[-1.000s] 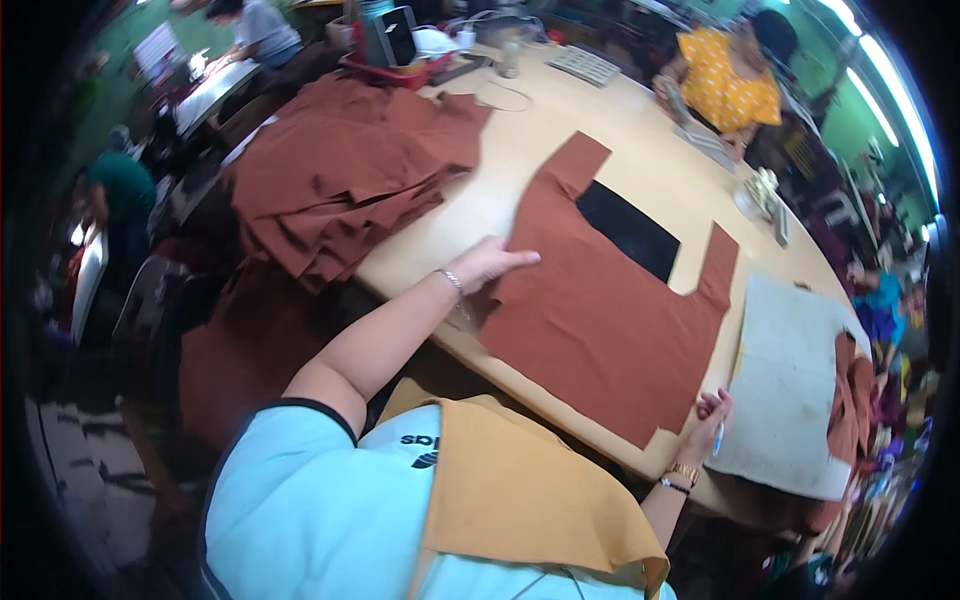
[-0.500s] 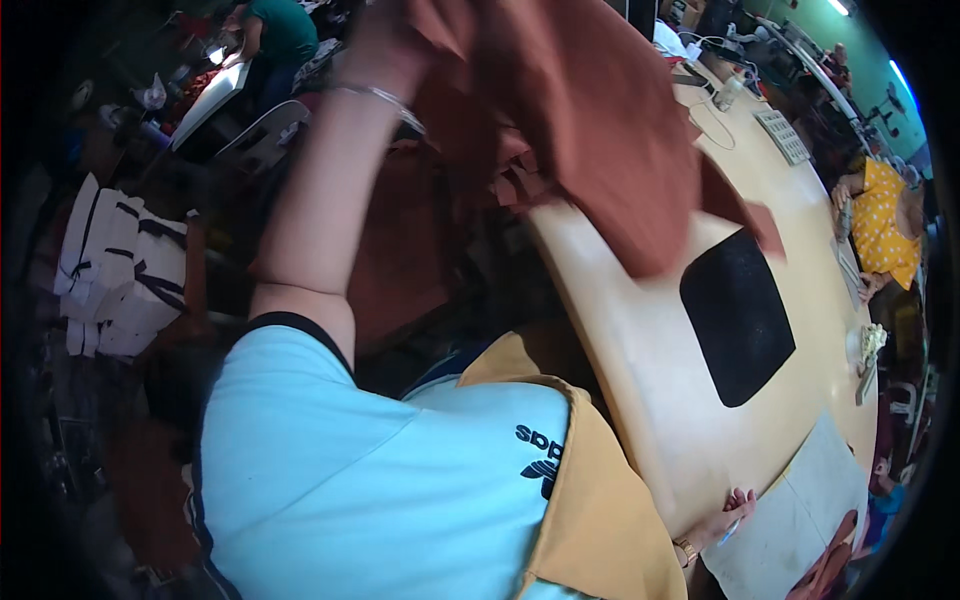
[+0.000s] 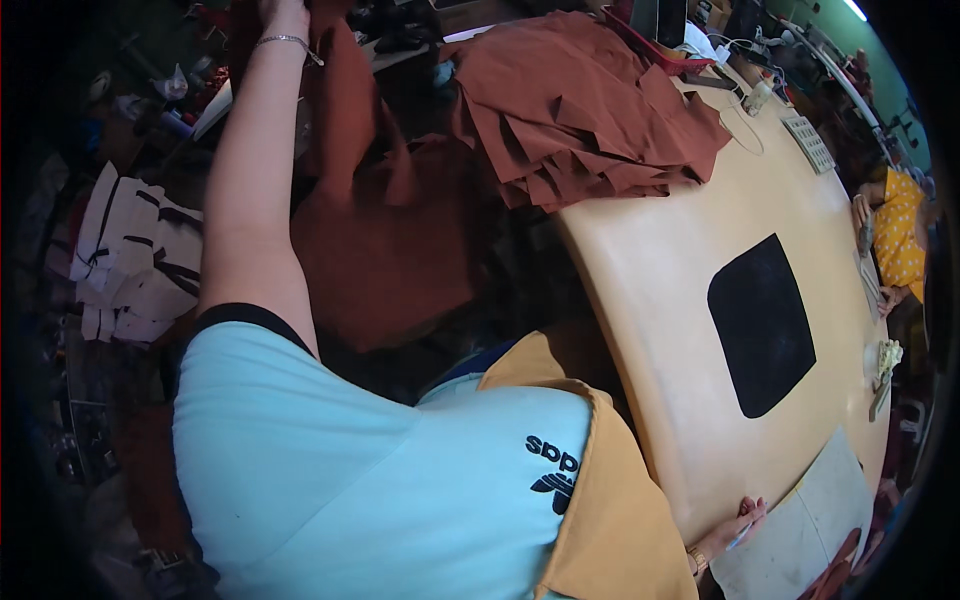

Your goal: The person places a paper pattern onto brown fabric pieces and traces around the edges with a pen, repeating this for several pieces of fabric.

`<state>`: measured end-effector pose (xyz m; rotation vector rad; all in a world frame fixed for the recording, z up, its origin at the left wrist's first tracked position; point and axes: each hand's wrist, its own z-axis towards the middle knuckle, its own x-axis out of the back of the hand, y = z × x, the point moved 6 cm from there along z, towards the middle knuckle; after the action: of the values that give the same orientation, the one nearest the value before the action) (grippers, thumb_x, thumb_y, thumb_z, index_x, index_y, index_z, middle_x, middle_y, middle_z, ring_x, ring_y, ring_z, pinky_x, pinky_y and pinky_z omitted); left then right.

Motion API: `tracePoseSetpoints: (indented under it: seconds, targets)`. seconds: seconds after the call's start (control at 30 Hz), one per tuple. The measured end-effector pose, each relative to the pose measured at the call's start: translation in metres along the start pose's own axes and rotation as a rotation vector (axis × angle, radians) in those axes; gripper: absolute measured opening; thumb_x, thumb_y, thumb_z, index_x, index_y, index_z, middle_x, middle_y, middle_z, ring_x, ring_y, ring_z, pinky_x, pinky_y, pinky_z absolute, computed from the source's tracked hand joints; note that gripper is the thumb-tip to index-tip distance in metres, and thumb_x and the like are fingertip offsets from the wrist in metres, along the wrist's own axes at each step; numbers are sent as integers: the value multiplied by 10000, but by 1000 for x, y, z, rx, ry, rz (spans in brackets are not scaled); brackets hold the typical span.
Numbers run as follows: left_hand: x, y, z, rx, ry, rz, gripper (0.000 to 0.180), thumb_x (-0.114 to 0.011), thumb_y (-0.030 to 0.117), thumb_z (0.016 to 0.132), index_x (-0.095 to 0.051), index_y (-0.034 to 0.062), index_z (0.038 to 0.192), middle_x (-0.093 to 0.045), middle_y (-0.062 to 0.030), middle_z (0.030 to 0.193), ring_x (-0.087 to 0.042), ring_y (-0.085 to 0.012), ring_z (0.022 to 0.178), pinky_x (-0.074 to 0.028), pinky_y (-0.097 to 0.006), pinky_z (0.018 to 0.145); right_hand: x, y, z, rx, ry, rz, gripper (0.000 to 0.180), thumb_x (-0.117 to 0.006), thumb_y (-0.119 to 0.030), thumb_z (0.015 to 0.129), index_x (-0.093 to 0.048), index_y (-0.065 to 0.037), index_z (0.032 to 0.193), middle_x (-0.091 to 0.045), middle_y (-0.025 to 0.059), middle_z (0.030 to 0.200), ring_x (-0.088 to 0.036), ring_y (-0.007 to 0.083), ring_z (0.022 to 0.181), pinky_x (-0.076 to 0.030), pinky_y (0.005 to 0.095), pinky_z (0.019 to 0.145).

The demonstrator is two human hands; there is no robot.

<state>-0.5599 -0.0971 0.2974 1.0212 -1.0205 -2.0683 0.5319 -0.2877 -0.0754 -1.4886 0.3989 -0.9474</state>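
Your left hand [image 3: 283, 12] is up at the frame's top edge, closed on the rust-brown fabric piece [image 3: 345, 110]. A second ago that piece lay flat on the tan table [image 3: 650, 270]; now it hangs off the left side, over the heap below [image 3: 385, 250]. The black patch [image 3: 762, 325] is uncovered. Your right hand [image 3: 735, 525] presses the table's near edge beside a grey sheet [image 3: 800, 530]; its grip cannot be made out. Folded stack [image 3: 590, 110] crowds the far corner; mid-table lies open.
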Motion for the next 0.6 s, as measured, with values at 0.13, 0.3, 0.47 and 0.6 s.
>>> tracePoseSetpoints:
  seconds: [0.13,0.3,0.47,0.6]
  targets:
    - [31,-16,4,29,-5,0,415,-563,326,1008,-600,51,1316,-644,-143,1285,-652,-285,1106,-545,-425,927,-4,-6,-1,45,-40,10,510,-451,-438,1106,-574,4,1327,-632,87,991,-589,187,930,-507,326,848]
    - [160,-67,-17,140,26,212,434,-580,371,1017,-605,67,1326,-652,-125,1305,-668,-280,1118,-562,-427,914,-1,-3,-5,-48,-4,14,507,-447,-451,1106,-583,-11,1319,-626,79,1005,-592,184,931,-506,317,852]
    - [372,-170,-107,375,172,750,478,-596,326,1037,-572,-2,1384,-647,-129,1346,-628,-255,1208,-492,-408,1037,1,-8,-7,27,-15,-40,521,-474,-455,1097,-593,10,1299,-609,64,959,-573,161,908,-493,303,854]
    - [442,-215,-171,888,139,1798,732,-655,468,966,-500,-42,1469,-514,-239,1514,-512,-364,1390,-388,-448,1177,2,-3,-6,-17,8,-35,523,-488,-441,1095,-594,30,1295,-592,53,932,-558,143,895,-487,302,867]
